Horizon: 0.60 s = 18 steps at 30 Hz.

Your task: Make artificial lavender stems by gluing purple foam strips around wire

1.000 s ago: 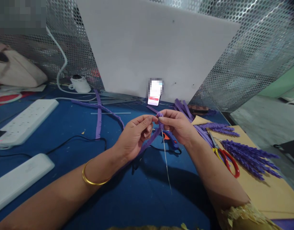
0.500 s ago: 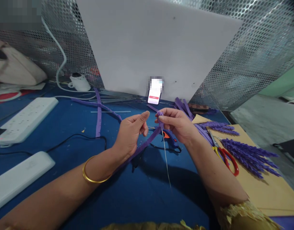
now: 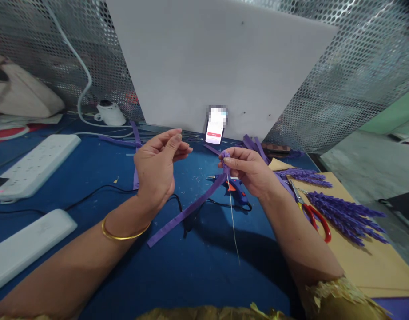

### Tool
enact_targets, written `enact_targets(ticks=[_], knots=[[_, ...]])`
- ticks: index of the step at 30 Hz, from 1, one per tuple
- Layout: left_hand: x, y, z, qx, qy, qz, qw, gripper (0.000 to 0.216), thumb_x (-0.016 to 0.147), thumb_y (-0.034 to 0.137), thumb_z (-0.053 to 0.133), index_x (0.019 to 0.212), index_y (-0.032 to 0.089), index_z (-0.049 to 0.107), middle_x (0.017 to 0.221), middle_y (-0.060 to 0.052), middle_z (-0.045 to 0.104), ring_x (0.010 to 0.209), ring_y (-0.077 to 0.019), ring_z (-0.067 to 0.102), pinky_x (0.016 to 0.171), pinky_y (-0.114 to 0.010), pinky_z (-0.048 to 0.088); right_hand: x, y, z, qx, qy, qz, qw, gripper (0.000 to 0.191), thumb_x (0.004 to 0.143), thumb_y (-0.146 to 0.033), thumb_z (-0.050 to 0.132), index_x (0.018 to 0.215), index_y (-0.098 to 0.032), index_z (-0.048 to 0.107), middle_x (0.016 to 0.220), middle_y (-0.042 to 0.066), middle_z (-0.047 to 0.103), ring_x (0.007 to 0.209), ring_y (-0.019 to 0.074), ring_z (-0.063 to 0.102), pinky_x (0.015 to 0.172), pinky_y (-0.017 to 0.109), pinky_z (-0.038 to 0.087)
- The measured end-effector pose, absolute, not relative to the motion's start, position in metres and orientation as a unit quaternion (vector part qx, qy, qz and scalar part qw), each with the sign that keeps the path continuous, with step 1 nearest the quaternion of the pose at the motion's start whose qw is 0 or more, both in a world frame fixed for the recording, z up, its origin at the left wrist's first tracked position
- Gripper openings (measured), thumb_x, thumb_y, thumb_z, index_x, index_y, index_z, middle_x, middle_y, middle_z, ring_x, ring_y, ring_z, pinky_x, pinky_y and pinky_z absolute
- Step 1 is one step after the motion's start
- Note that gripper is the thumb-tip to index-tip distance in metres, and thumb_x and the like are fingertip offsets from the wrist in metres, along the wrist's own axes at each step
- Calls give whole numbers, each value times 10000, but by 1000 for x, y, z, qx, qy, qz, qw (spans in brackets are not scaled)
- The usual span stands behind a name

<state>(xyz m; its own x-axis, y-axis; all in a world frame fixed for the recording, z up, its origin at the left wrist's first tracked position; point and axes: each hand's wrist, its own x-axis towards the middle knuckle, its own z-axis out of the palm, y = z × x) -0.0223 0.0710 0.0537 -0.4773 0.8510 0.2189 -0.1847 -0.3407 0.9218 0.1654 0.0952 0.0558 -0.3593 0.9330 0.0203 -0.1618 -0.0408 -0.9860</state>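
Between the thumb and fingers of my right hand (image 3: 246, 166) is a small purple crepe-paper flower spike (image 3: 226, 163). Its thin pale wire stem (image 3: 233, 222) points down toward me. A long purple paper strip (image 3: 187, 211) trails from the spike's base down to the left. My left hand (image 3: 157, 164), with a gold bangle at the wrist, is raised left of the spike and apart from it. Its fingers are loosely stretched and I see nothing in them. A blue glue gun (image 3: 236, 192) with an orange trigger lies on the table beneath my right hand.
Red-and-yellow scissors (image 3: 312, 218) and finished purple flower stems (image 3: 344, 215) lie on tan paper (image 3: 374, 271) at right. A lit phone (image 3: 214, 126) leans on a white board (image 3: 220, 62). Power strips (image 3: 41, 162), a cable (image 3: 101, 189) and other purple strips (image 3: 119, 141) occupy the left.
My left hand has moved left and up, away from the spike, and its fingers have straightened. The trailing strip's lower end now shows. My right hand has barely shifted.
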Motion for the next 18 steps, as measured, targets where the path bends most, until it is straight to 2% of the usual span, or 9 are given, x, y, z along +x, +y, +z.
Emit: enact_targets(ticks=[2, 5, 7, 10, 12, 14, 18], knots=[[-24, 71, 53, 411, 461, 717, 324, 128, 804, 263, 723, 924, 237, 757, 771, -11, 719, 735, -144, 674, 722, -270, 524, 166, 95, 56, -360, -536, 627, 435, 212, 658, -318, 837, 786, -199, 716, 722, 18, 671, 648, 110, 575, 473, 229, 339], [-24, 71, 50, 493, 480, 668, 282, 399, 708, 122, 763, 1080, 265, 748, 1079, -35, 736, 1024, -182, 650, 855, -270, 499, 167, 95, 56, -357, -532, 634, 433, 223, 652, -312, 843, 795, -193, 719, 729, 23, 688, 628, 101, 563, 470, 221, 335], [-21, 71, 46, 528, 483, 623, 314, 481, 691, 95, 763, 1136, 275, 734, 1177, -38, 715, 1108, -191, 618, 922, -284, 472, 167, 95, 56, -351, -531, 637, 434, 223, 656, -310, 844, 796, -189, 719, 728, 23, 693, 602, 89, 543, 468, 213, 330], [-14, 68, 38, 541, 455, 512, 488, 177, 824, 241, 686, 968, 207, 784, 962, -76, 760, 951, -192, 668, 926, -327, 470, 167, 95, 57, -341, -531, 642, 435, 217, 663, -310, 841, 784, -181, 714, 705, 7, 677, 539, 60, 473, 464, 207, 319], [-8, 66, 33, 519, 423, 446, 594, 204, 847, 346, 672, 833, 181, 791, 870, -99, 757, 867, -202, 678, 875, -333, 488, 168, 94, 57, -339, -530, 646, 432, 216, 668, -312, 836, 790, -178, 719, 709, 6, 677, 515, 50, 440, 462, 209, 320], [-5, 64, 29, 485, 400, 415, 658, 255, 816, 419, 708, 785, 179, 789, 839, -109, 749, 802, -207, 672, 788, -322, 503, 168, 94, 58, -342, -529, 647, 429, 218, 669, -314, 832, 807, -176, 735, 728, 16, 686, 530, 58, 461, 462, 211, 328], [-6, 61, 31, 456, 386, 412, 689, 257, 742, 440, 785, 751, 183, 785, 735, -69, 701, 623, -140, 567, 592, -247, 428, 169, 94, 59, -339, -525, 656, 423, 223, 648, -302, 842, 813, -177, 759, 742, 20, 675, 632, 91, 565, 479, 204, 368]])
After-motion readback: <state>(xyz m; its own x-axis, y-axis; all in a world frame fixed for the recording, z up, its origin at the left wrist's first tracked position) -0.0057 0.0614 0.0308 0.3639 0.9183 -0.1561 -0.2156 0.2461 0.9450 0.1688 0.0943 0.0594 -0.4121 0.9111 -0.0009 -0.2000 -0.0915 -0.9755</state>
